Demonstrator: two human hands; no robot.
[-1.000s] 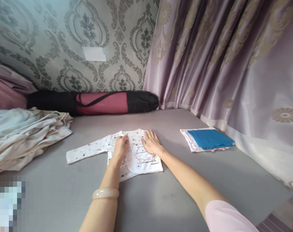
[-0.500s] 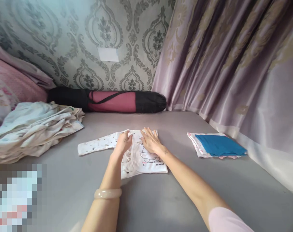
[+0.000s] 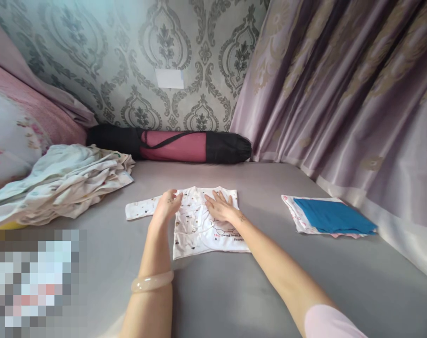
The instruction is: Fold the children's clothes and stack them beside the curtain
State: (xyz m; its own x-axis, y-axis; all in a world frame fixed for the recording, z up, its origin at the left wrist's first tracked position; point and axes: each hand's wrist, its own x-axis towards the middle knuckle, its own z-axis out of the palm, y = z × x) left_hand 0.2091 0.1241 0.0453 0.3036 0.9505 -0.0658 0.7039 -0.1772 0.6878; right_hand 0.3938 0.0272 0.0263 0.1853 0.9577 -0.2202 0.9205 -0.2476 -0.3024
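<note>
A small white baby shirt with a scattered print lies on the grey surface, its right half folded over and showing a car drawing and lettering. One sleeve stretches out to the left. At the base of that sleeve is my left hand, thumb and fingers curled on the cloth by the shoulder; the fingertips are partly hidden. My right hand presses flat on the folded half, fingers spread, covering part of the drawing.
To the right lies a stack of folded clothes with a blue piece on top. A heap of loose clothes is at the left, beside a floral pillow. A black and maroon long bag lies along the wall; a curtain hangs at right.
My left hand has moved left from the shirt's body to the base of the sleeve. My right hand stays flat on the shirt. The view has turned slightly left.
</note>
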